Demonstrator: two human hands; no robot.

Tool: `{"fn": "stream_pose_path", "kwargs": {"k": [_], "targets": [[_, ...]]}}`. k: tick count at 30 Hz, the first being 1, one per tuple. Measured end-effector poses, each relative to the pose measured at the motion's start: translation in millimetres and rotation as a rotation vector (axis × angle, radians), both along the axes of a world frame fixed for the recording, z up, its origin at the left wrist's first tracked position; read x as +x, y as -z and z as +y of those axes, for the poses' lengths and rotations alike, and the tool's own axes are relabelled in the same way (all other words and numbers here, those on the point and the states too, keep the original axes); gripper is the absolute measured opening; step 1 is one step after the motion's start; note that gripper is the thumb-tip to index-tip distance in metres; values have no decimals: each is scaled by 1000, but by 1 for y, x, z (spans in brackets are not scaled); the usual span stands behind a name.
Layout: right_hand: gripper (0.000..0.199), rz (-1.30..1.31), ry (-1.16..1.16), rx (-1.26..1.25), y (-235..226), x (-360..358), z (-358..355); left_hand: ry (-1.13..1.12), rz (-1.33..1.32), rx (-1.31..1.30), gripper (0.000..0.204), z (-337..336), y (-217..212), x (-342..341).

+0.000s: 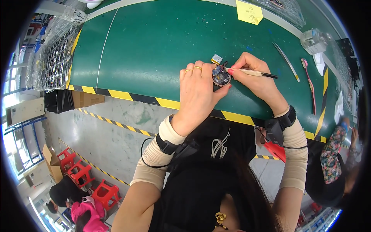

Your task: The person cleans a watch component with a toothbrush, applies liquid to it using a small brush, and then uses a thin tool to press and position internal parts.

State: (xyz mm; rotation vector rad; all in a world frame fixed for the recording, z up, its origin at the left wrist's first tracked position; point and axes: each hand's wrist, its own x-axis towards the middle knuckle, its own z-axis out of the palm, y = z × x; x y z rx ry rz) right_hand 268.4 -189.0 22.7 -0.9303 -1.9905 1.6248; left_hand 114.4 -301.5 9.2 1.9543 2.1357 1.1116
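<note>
My left hand (196,87) is closed around a small round device (221,75), like an open watch case with dark electronics inside, held at the green table's near side. A small silver battery pouch (216,58) with a yellow edge sits just beyond the device, and seems joined to it. In my right hand (253,75) is a slim pale stick-like tool (255,72) with a dark rear end, pinched between thumb and fingers. Its tip points at the device's right rim; the fingers hide whether it touches.
To the right lie tweezers (286,62) and a pink toothbrush (309,86). A clear bottle (313,41) stands at the far right. A yellow note (249,12) is at the back edge. Clear trays of parts (54,58) are at the left. Another person's patterned sleeve (333,154) shows at right.
</note>
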Motion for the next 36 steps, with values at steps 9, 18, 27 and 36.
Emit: {"fn": "stream_pose_path", "kwargs": {"k": [9, 18, 27, 36], "targets": [[12, -36, -4, 97, -2, 1, -4, 5, -1, -11, 53, 0, -1, -1], [10, 58, -227, 347, 2, 8, -4, 3, 33, -17, 53, 0, 3, -1], [12, -19, -26, 164, -3, 3, -9, -10, 22, -16, 54, -1, 1, 0], [13, -18, -54, 167, -4, 4, -11, -9, 11, -17, 54, 0, 2, 1]]}}
